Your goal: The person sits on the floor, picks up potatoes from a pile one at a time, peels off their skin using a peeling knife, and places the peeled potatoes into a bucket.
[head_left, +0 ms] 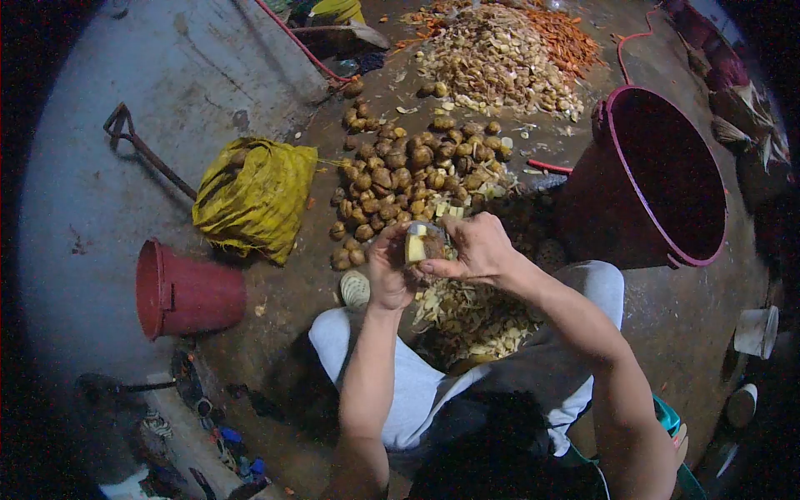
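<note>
Forearms (575, 317) | left hand (392, 271) holding part-peeled potato (415, 248) | right hand (483, 246) touching | lumpy brown potatoes (392, 171)

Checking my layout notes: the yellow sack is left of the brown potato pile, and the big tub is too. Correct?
No: the head view shows the big tub right of the brown potato pile. The yellow sack is left of it.
</note>
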Tool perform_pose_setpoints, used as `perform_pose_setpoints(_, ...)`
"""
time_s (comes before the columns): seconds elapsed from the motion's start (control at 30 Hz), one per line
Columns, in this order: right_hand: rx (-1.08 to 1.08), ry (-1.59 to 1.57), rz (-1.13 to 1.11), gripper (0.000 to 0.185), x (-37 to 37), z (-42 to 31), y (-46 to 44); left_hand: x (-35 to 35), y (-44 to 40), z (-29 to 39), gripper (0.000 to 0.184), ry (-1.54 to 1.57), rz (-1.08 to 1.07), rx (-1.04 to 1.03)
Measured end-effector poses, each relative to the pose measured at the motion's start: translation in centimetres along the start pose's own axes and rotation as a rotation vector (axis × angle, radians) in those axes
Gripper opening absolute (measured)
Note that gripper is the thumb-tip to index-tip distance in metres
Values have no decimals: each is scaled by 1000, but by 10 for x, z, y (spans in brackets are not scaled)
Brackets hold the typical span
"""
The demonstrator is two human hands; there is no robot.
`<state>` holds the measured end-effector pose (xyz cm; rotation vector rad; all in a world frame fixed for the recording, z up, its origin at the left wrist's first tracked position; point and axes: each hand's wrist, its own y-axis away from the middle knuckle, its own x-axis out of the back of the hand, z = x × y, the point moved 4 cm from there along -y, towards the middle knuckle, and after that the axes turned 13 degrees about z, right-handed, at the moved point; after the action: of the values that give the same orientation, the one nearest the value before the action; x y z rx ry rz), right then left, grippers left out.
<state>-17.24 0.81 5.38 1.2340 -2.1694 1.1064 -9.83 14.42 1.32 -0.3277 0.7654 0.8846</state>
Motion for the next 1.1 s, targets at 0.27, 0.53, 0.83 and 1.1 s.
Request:
perform_pose_setpoints(0.27, 94, 96, 56, 62, -6, -4, 5, 13, -4, 0, 54, -129, 99, -125)
perform_pose_setpoints(0.53, -97, -43, -76, 90, -2, 7, -5, 8, -5, 7, 66, -64, 79, -56)
perform_pose_setpoints(0.83, -83, -32, -117, 80, 1, 1, -6, 3, -5, 7, 65, -117, 16, -85)
perform_pose_setpoints(1.1, -80, -12, -99, 78, 0, 0, -2, 14, -3, -3, 62, -53, -61, -53)
